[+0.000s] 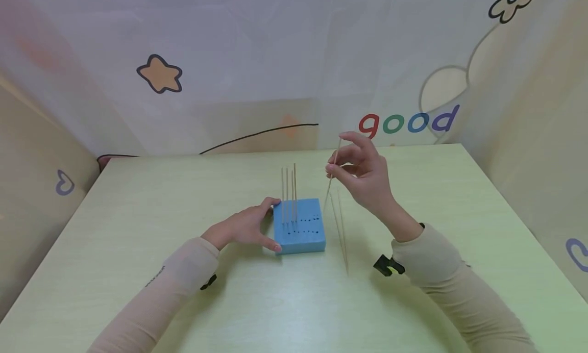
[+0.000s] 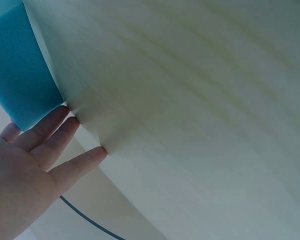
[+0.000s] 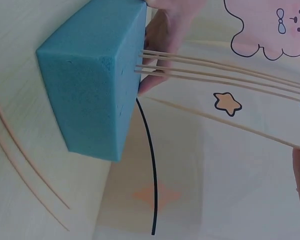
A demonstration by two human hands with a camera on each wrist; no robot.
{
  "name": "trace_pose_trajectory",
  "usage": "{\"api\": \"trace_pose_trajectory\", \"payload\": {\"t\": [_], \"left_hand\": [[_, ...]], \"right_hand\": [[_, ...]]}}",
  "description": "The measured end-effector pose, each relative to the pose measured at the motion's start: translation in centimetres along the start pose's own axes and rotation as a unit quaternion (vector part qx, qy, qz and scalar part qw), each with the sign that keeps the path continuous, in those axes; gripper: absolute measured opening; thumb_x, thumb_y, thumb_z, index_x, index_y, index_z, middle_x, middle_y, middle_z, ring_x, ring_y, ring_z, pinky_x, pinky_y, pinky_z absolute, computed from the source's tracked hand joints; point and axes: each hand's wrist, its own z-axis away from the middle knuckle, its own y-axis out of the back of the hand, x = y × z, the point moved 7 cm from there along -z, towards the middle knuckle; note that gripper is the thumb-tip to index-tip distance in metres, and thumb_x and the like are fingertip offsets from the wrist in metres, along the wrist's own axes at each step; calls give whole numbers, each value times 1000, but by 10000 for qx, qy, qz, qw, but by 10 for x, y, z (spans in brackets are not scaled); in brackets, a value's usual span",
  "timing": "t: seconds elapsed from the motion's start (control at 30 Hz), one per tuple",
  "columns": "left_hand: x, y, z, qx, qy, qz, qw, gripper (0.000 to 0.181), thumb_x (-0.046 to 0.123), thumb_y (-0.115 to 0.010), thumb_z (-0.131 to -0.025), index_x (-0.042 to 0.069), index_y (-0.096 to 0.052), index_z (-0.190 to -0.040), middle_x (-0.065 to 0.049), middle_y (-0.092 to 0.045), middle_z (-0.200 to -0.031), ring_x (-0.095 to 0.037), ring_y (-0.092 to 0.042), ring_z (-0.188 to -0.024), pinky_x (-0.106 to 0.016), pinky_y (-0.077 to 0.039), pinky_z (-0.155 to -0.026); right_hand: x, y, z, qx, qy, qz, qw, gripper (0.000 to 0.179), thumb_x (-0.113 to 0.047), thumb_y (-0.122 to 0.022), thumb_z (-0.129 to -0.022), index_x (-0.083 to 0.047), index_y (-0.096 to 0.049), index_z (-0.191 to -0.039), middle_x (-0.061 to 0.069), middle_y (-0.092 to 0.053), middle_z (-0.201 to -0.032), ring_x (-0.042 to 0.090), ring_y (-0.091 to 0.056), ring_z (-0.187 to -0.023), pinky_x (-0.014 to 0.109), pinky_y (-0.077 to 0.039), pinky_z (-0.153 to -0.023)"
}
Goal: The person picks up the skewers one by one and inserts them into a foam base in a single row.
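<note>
On head cam I see a pale yellow-green tabletop (image 1: 138, 200) w/ soft shadows under both arms, enclosed at back, L & R by a printed backdrop (image 1: 257, 47): orange star (image 1: 159, 74), flower (image 1: 513, 3) top R, multicolor "good" lettering (image 1: 409, 121). Blue foam block (image 1: 303, 225) sits approx mid-tabletop, 4 thin wooden sticks (image 1: 295, 192) standing in its holes. Of the hands, L hand (image 1: 243, 224) has fingers & thumb spread, touching block's L side; R hand (image 1: 365, 174) pinches a slanted stick (image 1: 328, 192) just beside block's R side. 2 loose sticks (image 1: 342, 246) lie on tabletop, R of block.
</note>
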Motion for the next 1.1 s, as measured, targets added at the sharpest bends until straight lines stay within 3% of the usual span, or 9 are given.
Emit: {"api": "trace_pose_trajectory", "payload": {"t": [0.2,0.3,0.4,0.53,0.67,0.87,1.1], "left_hand": [[1,1,1,3,-40,2,10000,107,48,-79,-63,9,-16,-141,-19,-38,-138,-30,-37,-126,-42,-29,-102],[0,1,1,1,-12,8,10000,107,48,-79,-63,10,-17,-141,-18,-38,-138,-30,-36,-126,-42,-29,-102],[1,1,1,17,-49,26,10000,107,48,-79,-63,10,-17,-141,-18,-38,-138,-30,-36,-126,-42,-29,-102],[2,1,1,46,-114,52,9999,106,47,-79,-63,8,-17,-140,-20,-39,-137,-31,-37,-125,-43,-29,-102],[1,0,0,57,-125,36,9999,106,48,-79,-64,8,-17,-140,-20,-39,-137,-30,-37,-125,-43,-29,-102],[0,0,-1,63,-131,-6,9999,106,47,-79,-63,8,-17,-140,-19,-39,-137,-29,-38,-125,-42,-29,-102],[0,1,0,61,-141,0,9999,106,47,-79,-64,8,-16,-140,-19,-39,-136,-30,-38,-124,-42,-30,-102]], "right_hand": [[-4,-14,0,-77,506,18,9987,44,0,-63,-83,5,-42,-121,15,-62,-82,14,-62,-72,28,-52,-69],[-5,-19,1,-69,661,-2,9978,43,-2,-64,-83,-5,-47,-122,16,-61,-81,13,-62,-73,28,-53,-69],[-5,-22,2,-23,766,85,9970,43,2,-65,-81,-3,-48,-120,17,-62,-80,13,-62,-73,28,-53,-69],[-5,-26,2,58,770,277,9966,33,13,-64,-77,9,-51,-106,20,-62,-80,18,-63,-73,28,-52,-69],[-4,-29,2,80,753,276,9967,21,14,-64,-76,10,-55,-95,20,-62,-80,18,-64,-73,28,-53,-69],[-2,-34,4,64,675,78,9977,16,9,-64,-79,8,-56,-93,16,-63,-80,13,-64,-74,28,-52,-68],[-3,-39,5,-2,588,99,9982,19,14,-64,-76,8,-57,-92,17,-62,-78,17,-64,-72,30,-53,-67]]}}
